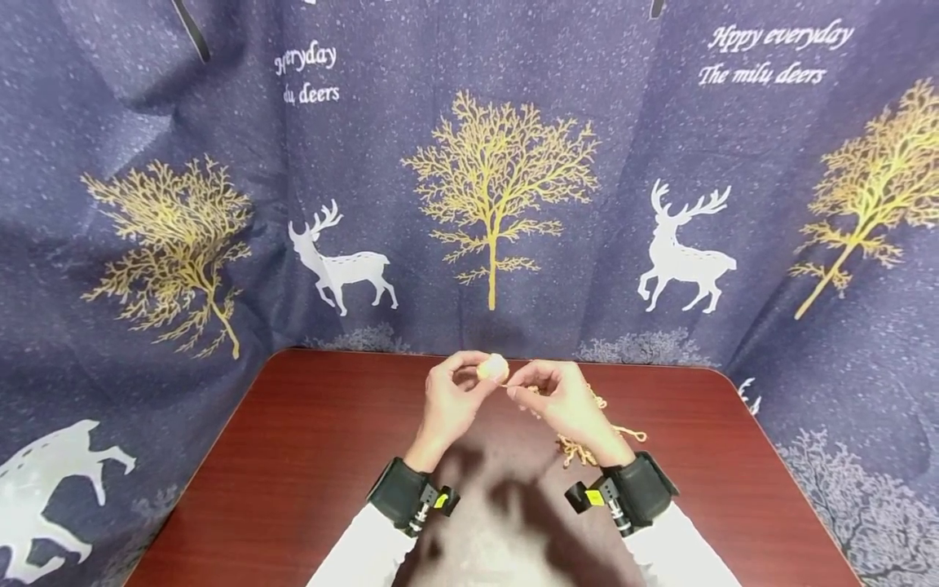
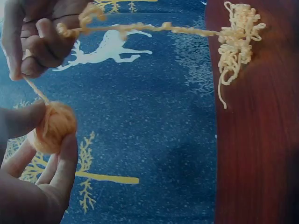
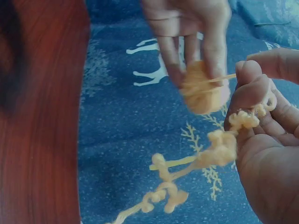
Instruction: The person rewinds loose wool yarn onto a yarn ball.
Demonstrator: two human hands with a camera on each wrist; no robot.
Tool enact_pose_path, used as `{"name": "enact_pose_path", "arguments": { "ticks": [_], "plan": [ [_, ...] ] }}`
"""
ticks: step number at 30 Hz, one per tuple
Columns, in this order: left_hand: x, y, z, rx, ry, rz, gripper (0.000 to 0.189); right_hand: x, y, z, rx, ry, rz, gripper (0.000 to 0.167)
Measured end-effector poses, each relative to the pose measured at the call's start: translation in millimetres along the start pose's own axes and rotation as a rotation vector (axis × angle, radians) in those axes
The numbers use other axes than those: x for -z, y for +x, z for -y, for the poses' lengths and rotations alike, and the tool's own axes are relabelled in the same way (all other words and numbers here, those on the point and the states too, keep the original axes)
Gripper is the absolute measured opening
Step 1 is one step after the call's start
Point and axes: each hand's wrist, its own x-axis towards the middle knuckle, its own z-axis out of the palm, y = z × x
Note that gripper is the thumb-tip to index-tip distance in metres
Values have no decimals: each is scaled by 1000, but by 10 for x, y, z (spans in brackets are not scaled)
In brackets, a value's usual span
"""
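My left hand holds a small ball of pale orange yarn between thumb and fingers. From the ball a short taut strand runs to my right hand, whose thumb and forefinger pinch it. Kinked yarn passes through the curled fingers of that hand and trails away below. It leads to a loose tangled heap of yarn on the table, partly hidden behind the right wrist in the head view. Both hands are raised over the table's far part, side by side.
The reddish-brown table has rounded far corners. Behind it hangs a dark blue cloth printed with white deer and golden trees. Each wrist wears a black band with a small camera.
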Motion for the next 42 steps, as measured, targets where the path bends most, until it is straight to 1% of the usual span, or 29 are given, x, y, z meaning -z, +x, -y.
{"name": "enact_pose_path", "arguments": {
  "ticks": [2,4,5,7,10,12,16,18,20,21,22,24,27,31,33,35,37,38,40,42],
  "plan": [
    [17,-19,23,-2,51,57,31,40,15,16,12,23,-4,5],
    [42,-27,51,-9,94,129,31,84,37,-10,22,59,-14,6],
    [55,-29,66,-11,103,172,32,103,45,-3,17,81,-18,8],
    [78,-34,85,-1,84,256,31,136,60,16,3,138,-30,12],
    [101,-49,101,31,-7,359,29,172,82,13,-14,232,-57,18],
    [109,-64,100,49,-70,418,29,186,98,-6,-21,304,-80,15],
    [115,-97,30,35,-187,516,30,186,144,-106,-40,432,-112,7],
    [112,-105,-39,10,-248,535,30,169,157,-172,-52,467,-117,6],
    [101,-104,-104,-19,-302,515,31,142,158,-234,-67,472,-103,7],
    [93,-100,-135,-38,-326,493,32,127,154,-264,-74,467,-91,7],
    [84,-94,-159,-57,-341,464,33,110,149,-290,-74,456,-76,7],
    [66,-79,-195,-81,-359,385,34,74,141,-329,-74,423,-50,8],
    [40,-55,-218,-60,-416,244,36,21,127,-342,-81,353,-31,9],
    [-8,-31,-211,0,-473,36,36,-32,88,-302,-103,216,-24,11],
    [-33,-18,-193,13,-466,-53,36,-49,66,-266,-107,140,-15,13],
    [-54,-5,-171,14,-423,-120,34,-58,48,-224,-99,78,-5,12],
    [-67,0,-138,11,-368,-164,32,-64,34,-179,-83,33,4,11],
    [-71,-1,-120,7,-345,-173,31,-63,28,-159,-72,19,7,9],
    [-76,-6,-76,-3,-297,-179,29,-53,23,-120,-54,7,7,7],
    [-78,-18,-25,-17,-256,-162,27,-33,24,-76,-33,6,6,6]
  ]
}}
